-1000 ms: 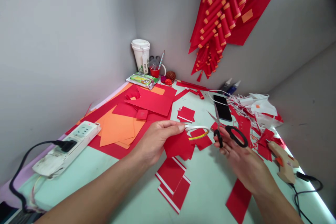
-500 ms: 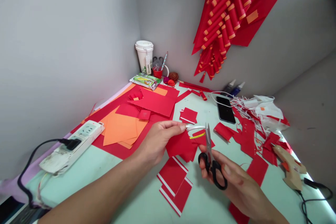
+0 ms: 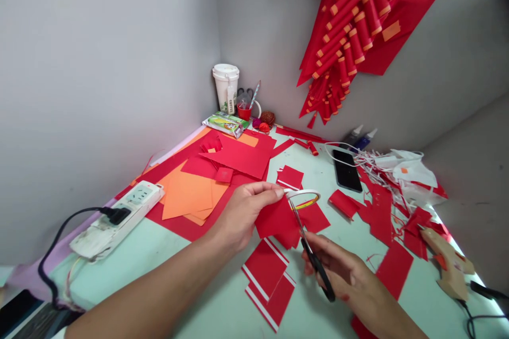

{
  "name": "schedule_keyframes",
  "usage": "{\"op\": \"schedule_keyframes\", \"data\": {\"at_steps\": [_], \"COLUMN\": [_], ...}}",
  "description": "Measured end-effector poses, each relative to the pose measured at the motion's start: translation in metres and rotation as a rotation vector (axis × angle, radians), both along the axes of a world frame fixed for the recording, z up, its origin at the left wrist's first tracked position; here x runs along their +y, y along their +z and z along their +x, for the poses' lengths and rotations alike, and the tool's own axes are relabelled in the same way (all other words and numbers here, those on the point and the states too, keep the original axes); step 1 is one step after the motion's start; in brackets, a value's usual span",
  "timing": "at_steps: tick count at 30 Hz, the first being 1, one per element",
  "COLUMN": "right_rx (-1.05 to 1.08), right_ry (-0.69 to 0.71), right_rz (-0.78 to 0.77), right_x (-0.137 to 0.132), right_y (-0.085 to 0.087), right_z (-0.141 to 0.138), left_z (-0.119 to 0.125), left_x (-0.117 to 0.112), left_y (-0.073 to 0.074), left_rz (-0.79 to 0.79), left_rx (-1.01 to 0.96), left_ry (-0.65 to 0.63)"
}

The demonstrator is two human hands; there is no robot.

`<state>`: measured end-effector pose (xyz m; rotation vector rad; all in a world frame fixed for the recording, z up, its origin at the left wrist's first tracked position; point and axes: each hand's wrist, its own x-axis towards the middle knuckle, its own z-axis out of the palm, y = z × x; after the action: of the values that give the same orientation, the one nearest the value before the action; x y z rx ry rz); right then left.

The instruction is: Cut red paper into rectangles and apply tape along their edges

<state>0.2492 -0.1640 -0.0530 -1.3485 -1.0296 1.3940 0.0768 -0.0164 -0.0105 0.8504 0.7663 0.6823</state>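
Note:
My left hand [image 3: 247, 206] pinches a red paper square [image 3: 272, 218] near its upper edge, at the end of the tape. From its fingertips a narrow roll of white double-sided tape [image 3: 318, 197] reaches to the right, its core yellow inside. Black-handled scissors [image 3: 317, 264] are held in my right hand [image 3: 345, 270], pointing up and left. Their blades meet the tape close to my left fingertips; whether it is cut through I cannot tell. Below lie red squares [image 3: 265, 265] with white tape strips along their edges.
A power strip [image 3: 119, 220] is on the left beside orange paper [image 3: 186, 196]. At right are a phone [image 3: 347, 170], red scraps [image 3: 382, 212] and a glue gun [image 3: 447, 262]. A lidded cup [image 3: 226, 87] stands in the corner; a red firecracker decoration [image 3: 350, 37] hangs on the wall.
The scissors have turned and moved left, from beside the tape onto it near my left fingertips. The tape roll now shows as a fuller ring. The whole view has shifted slightly.

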Motion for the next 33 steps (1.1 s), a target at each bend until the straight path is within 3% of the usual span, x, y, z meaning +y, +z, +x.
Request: {"op": "schedule_keyframes", "data": {"at_steps": [11,21,33], "right_rx": [-0.276,-0.264,-0.23], "right_ry": [-0.163,-0.089,-0.192], "right_rz": [0.141,0.159,0.101], "right_x": [0.002,0.003,0.001], "right_y": [-0.01,-0.015,-0.011], "right_z": [-0.008,-0.008,-0.013], "left_z": [0.002,0.005,0.008], "left_x": [-0.006,-0.012,-0.014], "left_y": [0.002,-0.006,-0.007], "left_rz": [0.047,0.135,0.087], "left_rx": [0.043,0.096,0.087], "left_ry": [-0.019,-0.072,-0.057]}}
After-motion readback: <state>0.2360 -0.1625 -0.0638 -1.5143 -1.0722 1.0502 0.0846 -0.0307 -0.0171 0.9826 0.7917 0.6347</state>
